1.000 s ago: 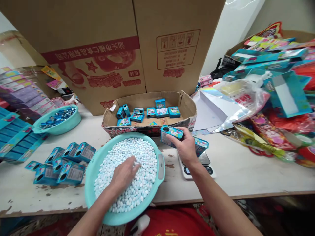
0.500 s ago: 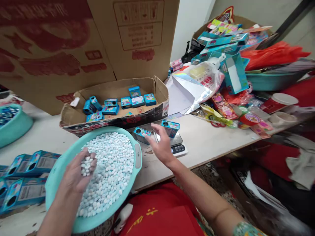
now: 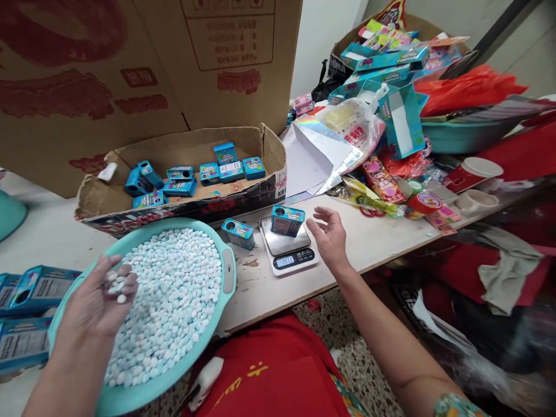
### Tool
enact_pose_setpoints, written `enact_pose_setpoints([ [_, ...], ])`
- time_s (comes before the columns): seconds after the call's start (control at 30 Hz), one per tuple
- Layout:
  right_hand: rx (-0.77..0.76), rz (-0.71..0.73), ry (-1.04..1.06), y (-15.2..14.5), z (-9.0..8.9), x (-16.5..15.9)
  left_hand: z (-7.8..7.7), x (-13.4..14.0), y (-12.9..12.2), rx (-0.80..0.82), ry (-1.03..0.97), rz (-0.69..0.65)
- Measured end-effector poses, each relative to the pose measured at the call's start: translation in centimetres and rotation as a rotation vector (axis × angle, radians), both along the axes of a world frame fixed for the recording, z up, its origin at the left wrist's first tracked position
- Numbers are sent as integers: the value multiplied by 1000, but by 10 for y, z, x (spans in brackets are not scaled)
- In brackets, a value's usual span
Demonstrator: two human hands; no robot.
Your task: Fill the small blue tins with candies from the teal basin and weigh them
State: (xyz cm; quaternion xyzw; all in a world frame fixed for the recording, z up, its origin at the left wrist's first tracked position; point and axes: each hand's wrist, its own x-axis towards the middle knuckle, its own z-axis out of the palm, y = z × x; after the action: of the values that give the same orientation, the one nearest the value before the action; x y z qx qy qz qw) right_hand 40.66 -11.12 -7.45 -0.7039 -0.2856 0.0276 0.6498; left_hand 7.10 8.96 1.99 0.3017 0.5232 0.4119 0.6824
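My left hand [image 3: 95,304] is cupped, palm up, around a few small white candies [image 3: 117,282]. It hangs over the left side of a turquoise basin [image 3: 229,272] full of white and pale blue candies [image 3: 174,301]. To the right, my right hand [image 3: 329,234] has its fingers apart and holds nothing. Just left of its fingertips, a blue candy box [image 3: 287,221] stands on the plate of a small digital scale [image 3: 296,260], whose display is lit. Another blue box with a round hole on top [image 3: 238,233] stands on the table between basin and scale.
Behind the basin lies a low cardboard tray [image 3: 243,194] with several small blue boxes. More blue boxes [image 3: 41,289] stand at the left edge. Wrappers, cups [image 3: 473,174] and a full carton [image 3: 336,52] crowd the right. A large carton [image 3: 165,75] rises behind.
My right hand has moved right, off the scale and from between the two boxes. My left hand has shifted left over the basin and holds fewer candies. The whole view has shifted.
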Motion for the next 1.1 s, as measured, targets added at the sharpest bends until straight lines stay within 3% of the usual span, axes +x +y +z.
enact_pose_setpoints([
  [0.17, -85, 195, 84, 24, 2, 1, -12, 4, -4, -89, -123, -69],
  [0.3, -33, 255, 115, 34, 38, -19, -15, 10, -12, -172, -178, -58],
  [0.37, 37, 289, 83, 37, 63, -40, -2, 16, -16, -149, -251, -25],
  [0.5, -4, 609, -41, 57, 96, -97, 40, 32, -24, 16, -393, 25],
  [0.6, -75, 732, -173, 80, 99, -137, 59, 45, -28, 225, -384, 115],
  [0.77, -127, 777, -268, 105, 93, -173, 48, 50, -23, 462, -227, 164],
  [0.9, -183, 791, -298, 108, 95, -180, 39, 46, -21, 505, -150, 146],
  [1.1, -239, 817, -272, 109, 96, -185, 43, 46, -20, 466, -233, 131],
])
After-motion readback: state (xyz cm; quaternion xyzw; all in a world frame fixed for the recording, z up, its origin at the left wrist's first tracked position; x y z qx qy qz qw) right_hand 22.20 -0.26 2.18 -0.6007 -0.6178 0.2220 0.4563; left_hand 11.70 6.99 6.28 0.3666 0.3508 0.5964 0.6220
